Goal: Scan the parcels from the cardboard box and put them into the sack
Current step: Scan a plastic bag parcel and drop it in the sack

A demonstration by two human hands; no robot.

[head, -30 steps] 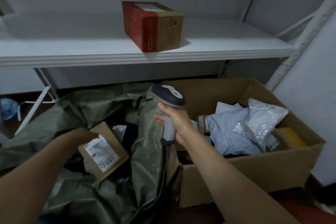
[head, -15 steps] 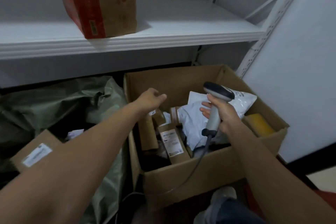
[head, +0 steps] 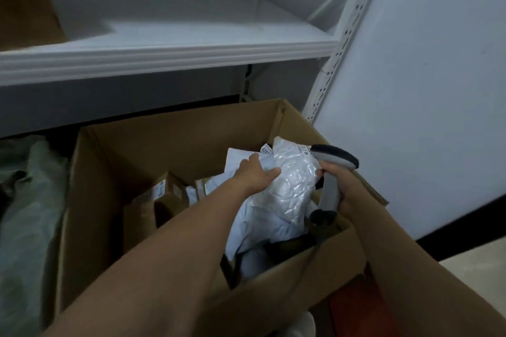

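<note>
Crinkled parcel [head: 290, 186] in cardboard box [head: 169, 134]; left hand [head: 253, 175] spread, thumb touching it; right hand [head: 348, 190] gripping scanner [head: 335, 158].

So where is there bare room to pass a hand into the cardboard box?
Free: the back-left of the cardboard box, between its left wall and the small brown parcels; also the white shelf above. Crowded: the right half, where mailers pile under the left hand and the right hand holds the scanner.

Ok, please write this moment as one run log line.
step: reach into box | left hand: touches mailer | right hand: holds scanner | sack: left of box
</note>
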